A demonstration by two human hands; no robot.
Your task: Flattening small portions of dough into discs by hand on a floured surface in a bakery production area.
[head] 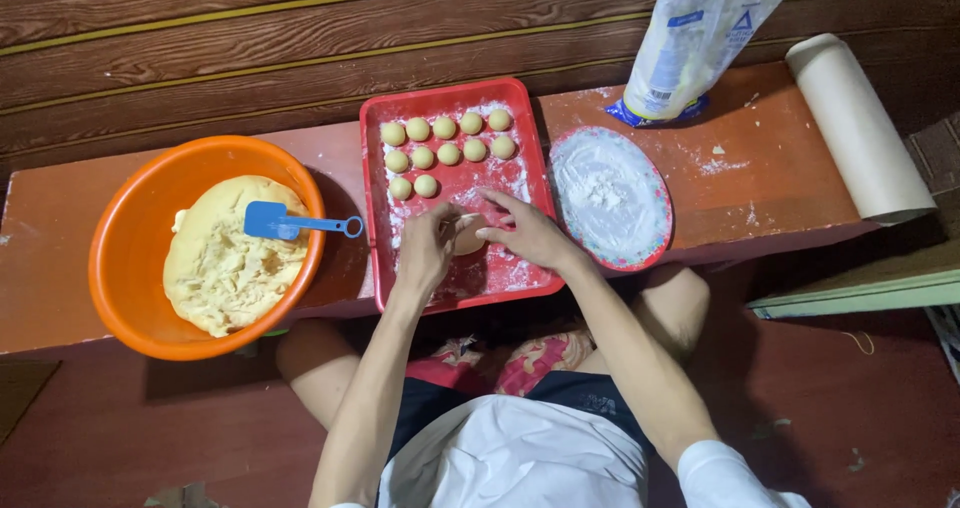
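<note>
A piece of dough (467, 236) sits between both hands, just above the lower half of the red tray (530, 283), which lies on the bench (60, 218). The left hand (428, 248) is curled against the left side of the piece and the right hand (527, 233) presses on it from the right with fingers bent; both hands are closed around the piece, gripping it between them. The step in hand appears to be shaping: the piece looks flatter and larger than the finished items. Ten round dough balls (448, 140) stand in three rows at the far end of the tray, the third row holding only two, near its left side. The next move would call for rounding the piece to the size of the others and setting it beside the last ball in the short row, apart from its neighbours. The tray floor is dusted with flour. Just to the right stands an oval plate (655, 238) of flour, and behind it a flour bag (700, 38) and a paper roll (855, 128). To the left, an orange bowl (120, 258) holds the bulk dough (225, 268), with a blue scraper (285, 221) resting on it.
</note>
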